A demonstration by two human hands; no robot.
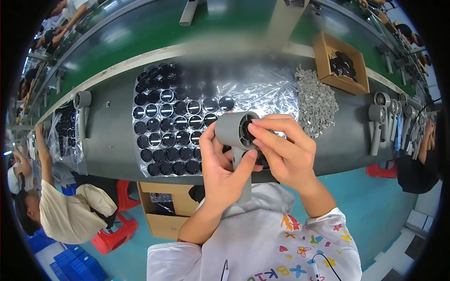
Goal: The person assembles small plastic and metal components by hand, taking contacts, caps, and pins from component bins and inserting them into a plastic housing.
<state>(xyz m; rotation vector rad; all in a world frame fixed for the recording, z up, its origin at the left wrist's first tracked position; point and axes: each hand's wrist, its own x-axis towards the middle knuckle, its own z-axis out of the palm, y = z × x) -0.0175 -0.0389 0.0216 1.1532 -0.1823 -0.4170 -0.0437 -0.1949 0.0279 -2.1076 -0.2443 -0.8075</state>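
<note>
A grey handheld fan housing point(228, 130), with a round head and a straight handle, is held up in front of my chest. My left hand point(216, 172) is wrapped round it, fingers behind the head and thumb at the neck. The head's round opening faces right and shows ribs and a dark part point(246, 127) inside. At that opening my right hand point(295, 152) has its thumb and fingers drawn together in a pinch. What lies between those fingertips is hidden. Beyond my hands, rows of black round caps point(180, 122) lie on a clear plastic sheet point(262, 96).
A pile of small grey pieces point(316, 100) lies right of the sheet, near a cardboard box point(365, 82) of black parts. Several grey fan housings point(377, 114) stand far right; another point(82, 99) stands left. A co-worker point(70, 210) sits left. An open carton point(161, 225) is below the table edge.
</note>
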